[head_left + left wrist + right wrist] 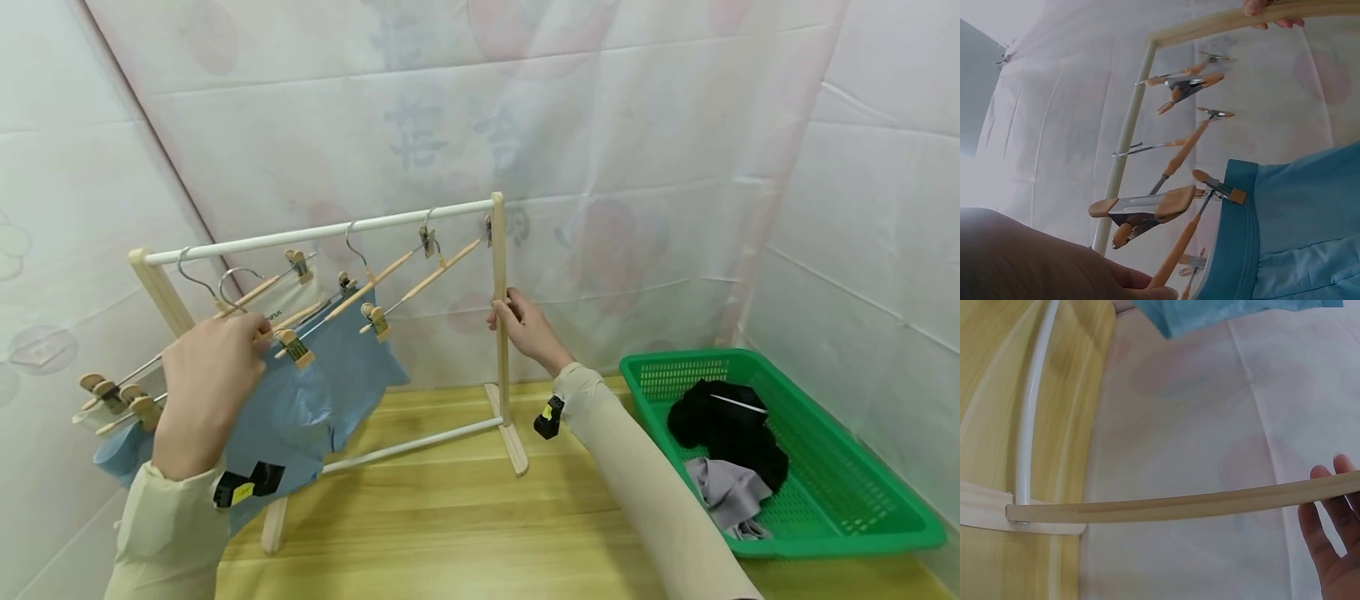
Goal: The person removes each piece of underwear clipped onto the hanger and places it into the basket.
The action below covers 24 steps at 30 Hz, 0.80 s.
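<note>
My left hand [213,375] pinches the bar of a clip hanger [1179,250] with light blue shorts [285,425] clipped on by the waistband. This hanger's hook [238,270] appears just below the white rail [300,236] of a small clothes rack, apart from it. My right hand [531,329] holds the rack's right wooden post [502,367], its fingers curled round it. Bare clip hangers [438,271] hang on the right part of the rail. A pale garment [300,292] with printed letters hangs on a hanger at the left, partly hidden by my left hand.
On the wooden table [420,533], a green basket [847,467] stands at the right with black clothing [727,433] and a grey cloth [727,492] inside. A white lower bar [420,446] joins the rack's feet. Printed white sheeting [637,167] covers the walls behind.
</note>
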Each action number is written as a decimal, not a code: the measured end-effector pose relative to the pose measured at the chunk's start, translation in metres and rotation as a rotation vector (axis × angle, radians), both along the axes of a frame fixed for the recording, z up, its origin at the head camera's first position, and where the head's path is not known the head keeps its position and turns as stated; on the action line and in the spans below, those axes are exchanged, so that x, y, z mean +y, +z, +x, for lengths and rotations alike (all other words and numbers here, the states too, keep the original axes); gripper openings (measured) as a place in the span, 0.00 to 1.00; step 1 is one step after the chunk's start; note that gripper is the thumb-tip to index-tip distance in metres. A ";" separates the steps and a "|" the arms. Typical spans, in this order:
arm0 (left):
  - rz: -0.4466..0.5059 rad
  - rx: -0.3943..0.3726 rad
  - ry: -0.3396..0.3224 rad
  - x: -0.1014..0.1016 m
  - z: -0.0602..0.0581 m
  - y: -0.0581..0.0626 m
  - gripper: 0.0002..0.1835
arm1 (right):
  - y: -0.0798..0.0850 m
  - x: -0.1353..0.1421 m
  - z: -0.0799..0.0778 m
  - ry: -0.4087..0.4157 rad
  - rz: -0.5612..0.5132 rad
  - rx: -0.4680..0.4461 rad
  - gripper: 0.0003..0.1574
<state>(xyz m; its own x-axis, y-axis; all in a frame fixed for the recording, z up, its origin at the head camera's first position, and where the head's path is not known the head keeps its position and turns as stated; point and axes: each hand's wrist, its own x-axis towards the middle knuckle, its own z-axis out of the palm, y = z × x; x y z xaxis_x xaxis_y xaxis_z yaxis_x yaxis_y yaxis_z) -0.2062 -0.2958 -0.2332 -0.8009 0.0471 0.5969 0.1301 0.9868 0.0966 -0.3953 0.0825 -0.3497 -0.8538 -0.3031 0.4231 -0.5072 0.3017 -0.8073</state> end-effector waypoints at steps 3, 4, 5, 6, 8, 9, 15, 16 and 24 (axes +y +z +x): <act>0.013 -0.011 -0.011 -0.002 0.004 -0.009 0.07 | 0.000 0.000 -0.001 0.001 0.004 0.000 0.31; 0.018 -0.018 -0.013 -0.002 0.006 -0.012 0.07 | 0.000 -0.001 -0.002 0.000 0.006 -0.003 0.31; 0.021 -0.028 -0.012 -0.003 0.007 -0.014 0.07 | -0.001 -0.001 -0.002 -0.001 0.006 -0.005 0.31; 0.023 -0.035 -0.011 -0.003 0.008 -0.017 0.06 | -0.001 -0.001 -0.002 -0.001 0.008 -0.006 0.31; 0.023 -0.038 -0.011 -0.003 0.011 -0.022 0.07 | -0.002 -0.001 -0.002 -0.001 0.010 -0.010 0.31; 0.021 -0.039 -0.011 -0.003 0.012 -0.024 0.07 | -0.003 -0.001 -0.001 0.001 0.011 -0.013 0.31; 0.021 -0.026 -0.011 0.000 0.021 -0.031 0.09 | -0.003 0.000 -0.003 0.014 0.013 -0.009 0.32; 0.020 -0.022 -0.013 0.001 0.022 -0.032 0.09 | -0.003 0.000 -0.004 0.015 0.011 -0.006 0.32; 0.002 0.014 -0.047 0.003 0.035 -0.039 0.10 | -0.001 0.001 -0.005 0.027 -0.001 -0.022 0.33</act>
